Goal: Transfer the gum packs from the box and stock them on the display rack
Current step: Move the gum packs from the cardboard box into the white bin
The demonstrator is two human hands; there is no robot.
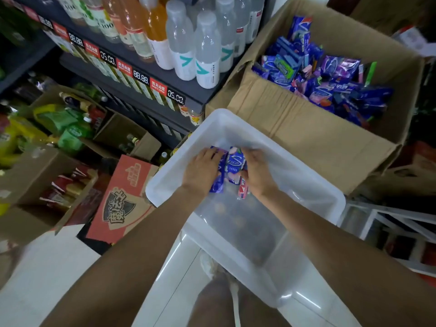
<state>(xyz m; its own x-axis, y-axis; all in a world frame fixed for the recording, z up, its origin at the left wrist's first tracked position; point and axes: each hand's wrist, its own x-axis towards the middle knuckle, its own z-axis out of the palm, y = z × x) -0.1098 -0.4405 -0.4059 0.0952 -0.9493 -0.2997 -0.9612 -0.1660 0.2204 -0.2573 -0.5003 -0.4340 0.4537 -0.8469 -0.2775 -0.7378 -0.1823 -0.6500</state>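
Both hands, left hand (pixel 202 168) and right hand (pixel 256 169), grip gum packs (pixel 232 166) between them.

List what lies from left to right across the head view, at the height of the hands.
Open cardboard box of drinks → red printed carton → left hand → gum packs → right hand → right rim of the translucent bin → front wall of the gum box.
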